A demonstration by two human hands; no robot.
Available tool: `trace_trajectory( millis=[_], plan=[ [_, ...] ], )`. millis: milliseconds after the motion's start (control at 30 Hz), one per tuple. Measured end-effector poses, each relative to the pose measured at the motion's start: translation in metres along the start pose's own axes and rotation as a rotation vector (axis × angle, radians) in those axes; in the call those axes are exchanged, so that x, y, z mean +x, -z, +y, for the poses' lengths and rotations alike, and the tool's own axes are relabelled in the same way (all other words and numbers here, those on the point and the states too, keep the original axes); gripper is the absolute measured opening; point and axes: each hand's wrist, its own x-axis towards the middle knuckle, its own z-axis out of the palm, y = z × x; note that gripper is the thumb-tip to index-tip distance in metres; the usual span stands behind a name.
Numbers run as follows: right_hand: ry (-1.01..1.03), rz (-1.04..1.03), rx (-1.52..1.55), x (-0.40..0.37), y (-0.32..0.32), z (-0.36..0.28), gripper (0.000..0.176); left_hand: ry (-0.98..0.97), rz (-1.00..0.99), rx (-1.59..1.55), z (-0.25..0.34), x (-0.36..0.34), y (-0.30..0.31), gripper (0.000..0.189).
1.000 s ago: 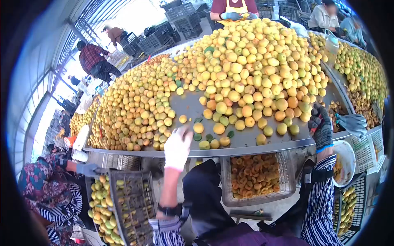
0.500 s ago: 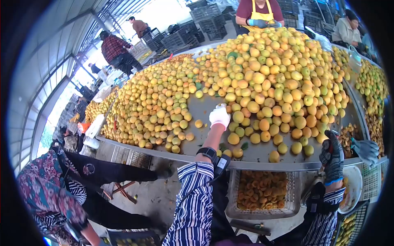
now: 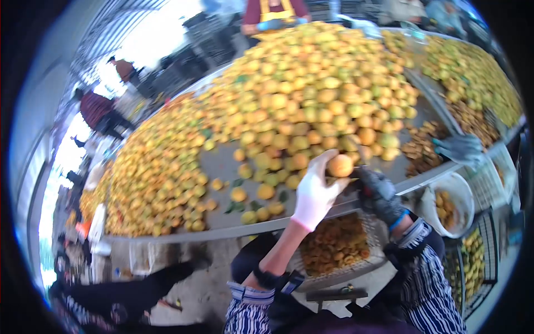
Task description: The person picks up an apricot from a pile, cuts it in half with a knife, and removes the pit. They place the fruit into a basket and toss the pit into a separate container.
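My left hand point(image 3: 317, 192), in a white glove, is closed around a yellow-orange apricot point(image 3: 340, 166) above the front edge of the metal table. The fruit shows between its thumb and fingers. Right beside it is my right hand point(image 3: 381, 195), in a dark grey glove with a blue cuff. Its fingers are curled toward the apricot; motion blur hides what they grip. A large heap of apricots point(image 3: 311, 100) covers much of the table point(image 3: 222, 161) beyond my hands.
Below the table edge stands a crate point(image 3: 378, 236) of split apricots. To the right are a white bucket point(image 3: 467, 195), a black crate point(image 3: 492, 250) of fruit and a grey glove point(image 3: 461, 149) at the table edge. Across the table stands a person in a yellow apron point(image 3: 275, 12).
My left hand has come back from the heap with an apricot, and my right hand has moved in beside it. The view has turned to the right.
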Motion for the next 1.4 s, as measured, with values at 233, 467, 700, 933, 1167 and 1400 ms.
trace_trajectory(
  millis=[233, 467, 700, 933, 1167, 1400],
  plan=[
    [-0.645, 0.202, 0.706, 0.0, 0.005, -0.043, 0.025, -0.027, -0.144, -0.157, 0.01, -0.006, -0.016, 0.05],
    [-0.406, 0.203, 0.478, -0.005, 0.009, -0.029, 0.034, 0.235, -0.169, -0.469, 0.017, -0.004, -0.021, 0.043],
    [-0.072, 0.227, -0.014, -0.006, -0.003, -0.02, 0.049, 0.757, -0.34, -1.087, -0.011, -0.009, -0.031, 0.049],
    [-0.072, 0.235, -0.138, -0.011, -0.002, -0.055, 0.039, 0.627, -0.329, -1.149, -0.001, -0.007, -0.015, 0.053],
    [-0.259, -0.055, -0.032, -0.02, 0.001, -0.065, 0.023, 0.499, -0.137, -1.061, -0.011, -0.002, 0.007, 0.059],
    [-0.194, -0.142, -0.073, -0.019, -0.002, -0.069, 0.022, 0.314, -0.091, -0.717, -0.024, 0.0, 0.014, 0.056]
  ],
)
